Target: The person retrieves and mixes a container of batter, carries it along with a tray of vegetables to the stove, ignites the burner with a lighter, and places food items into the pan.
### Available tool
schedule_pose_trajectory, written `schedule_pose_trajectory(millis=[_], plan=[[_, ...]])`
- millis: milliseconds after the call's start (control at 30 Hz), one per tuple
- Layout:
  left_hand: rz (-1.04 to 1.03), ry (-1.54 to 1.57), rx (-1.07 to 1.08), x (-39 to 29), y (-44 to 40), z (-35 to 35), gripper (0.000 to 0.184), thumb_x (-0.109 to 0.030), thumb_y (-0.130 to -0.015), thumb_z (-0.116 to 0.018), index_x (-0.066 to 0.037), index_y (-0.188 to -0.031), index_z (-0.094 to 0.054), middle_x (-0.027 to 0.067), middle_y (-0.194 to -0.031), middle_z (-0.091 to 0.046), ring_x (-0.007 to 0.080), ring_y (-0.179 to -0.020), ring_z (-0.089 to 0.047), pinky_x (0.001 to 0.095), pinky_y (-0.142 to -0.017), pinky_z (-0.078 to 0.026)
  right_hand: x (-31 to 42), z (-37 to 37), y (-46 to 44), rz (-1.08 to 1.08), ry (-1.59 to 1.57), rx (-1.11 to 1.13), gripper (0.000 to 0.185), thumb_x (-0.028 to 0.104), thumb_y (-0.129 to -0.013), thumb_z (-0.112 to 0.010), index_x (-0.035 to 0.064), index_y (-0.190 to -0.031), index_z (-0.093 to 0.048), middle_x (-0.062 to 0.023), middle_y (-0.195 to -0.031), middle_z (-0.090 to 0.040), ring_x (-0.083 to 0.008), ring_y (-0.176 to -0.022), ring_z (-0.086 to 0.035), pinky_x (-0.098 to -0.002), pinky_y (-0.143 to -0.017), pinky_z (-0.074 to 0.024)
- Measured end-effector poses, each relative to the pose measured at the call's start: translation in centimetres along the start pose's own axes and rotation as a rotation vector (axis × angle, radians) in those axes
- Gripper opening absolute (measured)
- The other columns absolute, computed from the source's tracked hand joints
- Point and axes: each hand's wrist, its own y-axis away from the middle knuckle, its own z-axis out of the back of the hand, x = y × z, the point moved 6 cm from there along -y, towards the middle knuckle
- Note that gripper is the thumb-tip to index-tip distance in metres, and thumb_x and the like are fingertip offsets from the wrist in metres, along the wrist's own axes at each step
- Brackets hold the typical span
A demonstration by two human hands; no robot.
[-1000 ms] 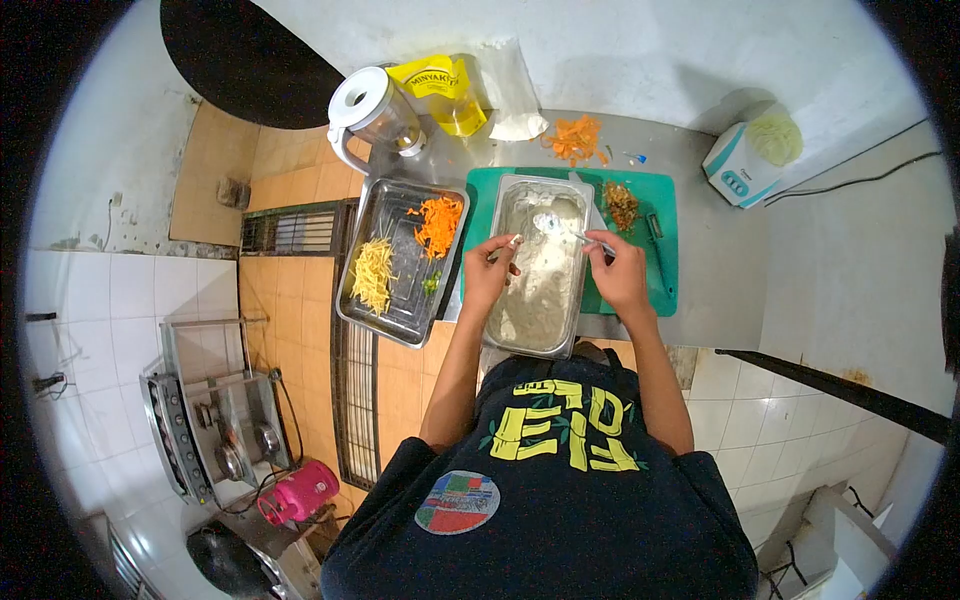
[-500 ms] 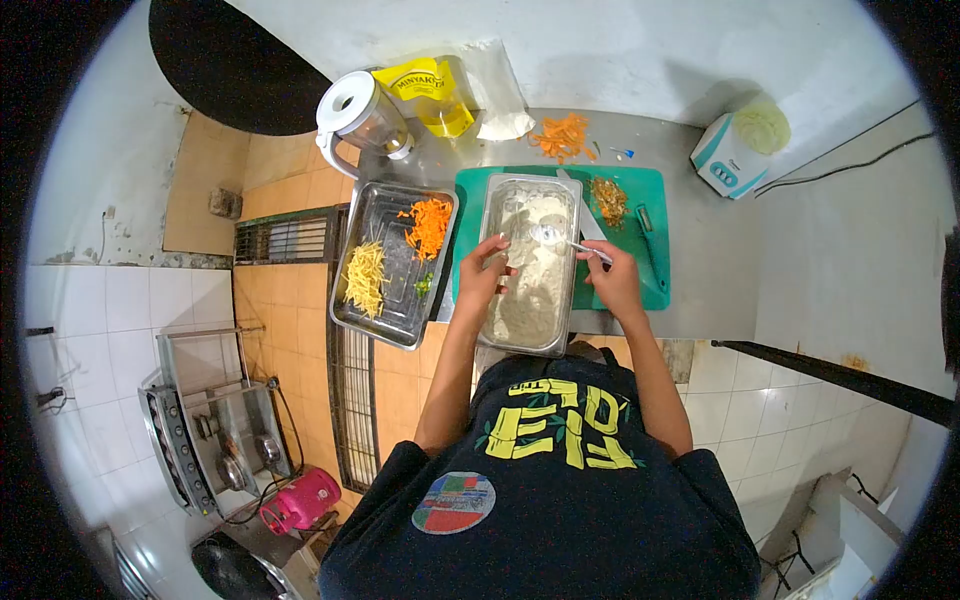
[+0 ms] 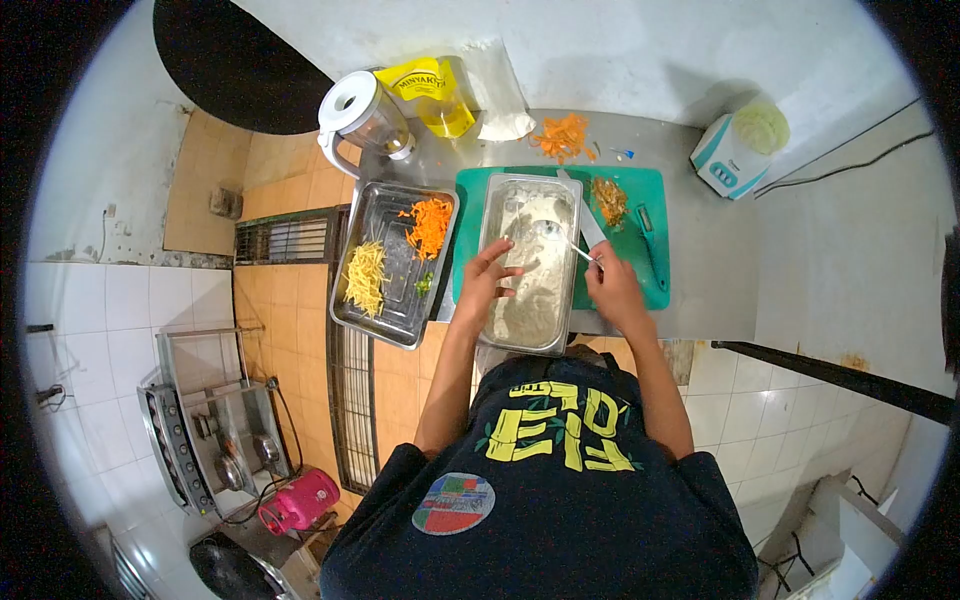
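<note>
A deep steel pan point(image 3: 487, 215) holding pale flour point(image 3: 530, 300) stands in front of me, partly on a green cutting board point(image 3: 472, 185). My right hand point(image 3: 614, 287) grips the handle of a spoon point(image 3: 587, 256), whose bowl rests in the flour near the pan's middle. Over the pan's left side is my left hand point(image 3: 488, 277), fingers spread and holding nothing. A knife point(image 3: 590, 228) lies on the board along the pan's right side, partly hidden. Beside it are a chopped brownish heap point(image 3: 608, 200) and a green-handled peeler point(image 3: 650, 240).
Left stands a shallow tray point(image 3: 345, 300) with shredded carrot point(image 3: 431, 226), pale yellow strips point(image 3: 366, 278) and green bits. Behind are a blender jug point(image 3: 352, 105), a yellow oil pouch point(image 3: 435, 95), a white bag point(image 3: 500, 95) and orange peelings point(image 3: 562, 137). A blender base point(image 3: 735, 155) stands right.
My right hand has shifted slightly down, and the spoon's handle now slants more steeply. The fingers of my left hand have spread a little wider over the pan.
</note>
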Motion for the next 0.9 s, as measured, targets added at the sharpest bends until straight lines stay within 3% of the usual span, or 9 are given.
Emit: schedule_pose_trajectory(millis=[67,167,367,467,667,767,900], plan=[[-0.016,-0.077,0.021,0.0,0.0,-0.6,0.051,-0.006,-0.096,-0.047,-0.004,-0.146,-0.048,0.0119,-0.147,-0.052,0.0245,-0.112,-0.067,0.0325,-0.073,-0.056,1.3,0.0,0.4,0.034,-0.093,-0.056,0.015,0.012,-0.093,-0.057,0.0079,-0.106,-0.052,-0.0226,-0.077,-0.065,-0.0478,-0.073,-0.063,-0.0594,-0.067,-0.0465],[-0.017,-0.220,0.013,1.1,-1.3,-1.2,0.058,0.002,-0.092,-0.047,-0.003,-0.149,-0.045,0.0101,-0.152,-0.048,0.0233,-0.111,-0.068,0.0293,-0.067,-0.056,2.3,-0.6,0.6,0.093,-0.176,-0.084,0.009,0.006,-0.094,-0.056,0.0059,-0.102,-0.052,-0.0222,-0.075,-0.063,-0.0464,-0.070,-0.062,-0.0548,-0.061,-0.0448],[-0.031,-0.138,0.104,0.1,-1.0,-2.3,0.058,0.002,-0.093,-0.047,-0.007,-0.150,-0.046,0.0123,-0.148,-0.051,0.0241,-0.113,-0.067,0.0285,-0.070,-0.056,1.9,-1.3,0.8,0.194,-0.052,-0.185,0.011,0.005,-0.094,-0.057,0.0055,-0.103,-0.051,-0.0232,-0.069,-0.061,-0.0449,-0.067,-0.062,-0.0545,-0.060,-0.0451],[-0.030,-0.118,0.088,-0.1,-0.8,-2.2,0.058,0.002,-0.092,-0.047,-0.008,-0.150,-0.047,0.0137,-0.147,-0.052,0.0244,-0.113,-0.067,0.0290,-0.071,-0.056,1.5,-0.8,0.5,0.127,-0.050,-0.164,0.011,0.008,-0.094,-0.055,0.0057,-0.104,-0.051,-0.0245,-0.075,-0.064,-0.0485,-0.073,-0.063,-0.0589,-0.065,-0.0477],[-0.184,-0.348,0.090,-0.1,-0.9,-2.0,0.060,0.004,-0.091,-0.050,-0.008,-0.150,-0.046,0.0141,-0.143,-0.051,0.0250,-0.105,-0.069,0.0308,-0.073,-0.056,3.0,-0.7,1.2,0.116,-0.113,-0.132,0.008,0.009,-0.094,-0.056,0.0056,-0.100,-0.052,-0.0240,-0.075,-0.065,-0.0476,-0.069,-0.064,-0.0572,-0.063,-0.0485],[-0.506,-0.484,0.109,-1.0,-0.3,-2.3,0.063,0.004,-0.087,-0.053,-0.010,-0.149,-0.047,0.0149,-0.141,-0.050,0.0259,-0.100,-0.069,0.0332,-0.077,-0.056,2.3,-0.9,0.6,0.148,-0.005,-0.153,0.009,0.009,-0.093,-0.057,0.0054,-0.100,-0.053,-0.0232,-0.075,-0.065,-0.0467,-0.070,-0.064,-0.0566,-0.062,-0.0486],[-0.369,-0.844,0.020,-2.0,0.6,-2.7,0.068,0.004,-0.082,-0.055,-0.015,-0.147,-0.049,0.0160,-0.140,-0.051,0.0272,-0.097,-0.069,0.0364,-0.081,-0.056,2.6,0.5,0.5,0.109,-0.060,-0.183,0.008,0.009,-0.093,-0.057,0.0052,-0.100,-0.053,-0.0231,-0.074,-0.064,-0.0463,-0.069,-0.064,-0.0560,-0.062,-0.0490]])
